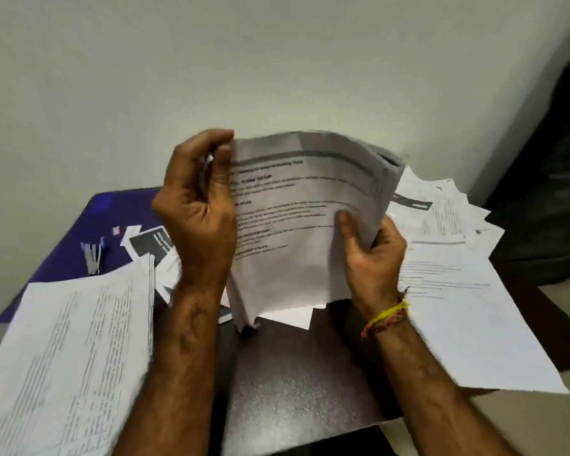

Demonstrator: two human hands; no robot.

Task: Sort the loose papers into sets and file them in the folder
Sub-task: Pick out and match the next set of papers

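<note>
Both hands are up over the dark table point(296, 373), holding a sheaf of papers point(296, 225) upright between them, its lower edge hanging just above the tabletop. The left hand point(198, 205) is pinching the sheaf's top left corner, fingers curled round the edge. The right hand point(372, 255) is gripping the right side, thumb pressing on the printed front page, a yellow and red thread band point(387, 315) circling that wrist. A purple folder point(79, 232) is lying flat at the far left, with a stapler point(92, 255) resting on it. Loose sheets are spreading across the near left point(69, 357) and the right point(457, 307) of the table.
</note>
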